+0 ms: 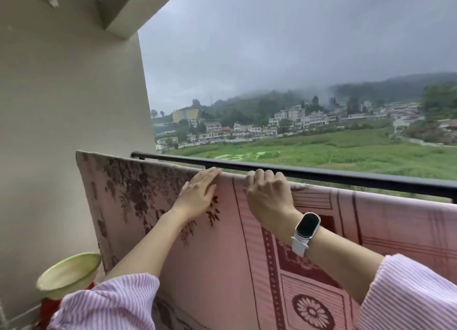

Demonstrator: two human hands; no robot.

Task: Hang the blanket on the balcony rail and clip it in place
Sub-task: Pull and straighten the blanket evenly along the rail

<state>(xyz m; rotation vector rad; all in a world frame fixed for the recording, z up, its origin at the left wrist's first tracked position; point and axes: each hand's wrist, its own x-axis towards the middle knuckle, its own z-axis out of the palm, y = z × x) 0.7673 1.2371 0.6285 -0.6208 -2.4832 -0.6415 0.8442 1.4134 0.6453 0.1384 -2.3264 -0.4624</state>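
Head view takes in a balcony, with a plain beige wall (61, 107) filling the left side and a grey sky over a green field (346, 151) and a hillside of pale buildings (291, 122) beyond. Across the lower half hangs the pink blanket (222, 255), draped over the near side of the balcony barrier so that its top fold runs from the wall corner down toward the right edge; its left part carries a dark floral print, its right part maroon bands, squares and a round flower medallion. Just behind the fold runs the black balcony rail (346, 175), bare along the stretch that shows and sloping across to the right; whether the cloth lies on that rail or on a ledge just in front of it cannot be told. Two forearms in pink-and-white striped sleeves (111, 302) reach up from the bottom. The left hand (197, 193) lies flat against the blanket, fingers straight and together, the tips touching the top fold. The right hand (269, 193) sits just beside it, apart from it, fingers curled over the top edge and gripping the cloth. A white-strapped smartwatch (306, 228) rides on the right wrist. Low at the left, beside the wall and near the blanket's hanging edge, a pale green bowl (69, 273) rests on something red, partly hidden by the left sleeve.
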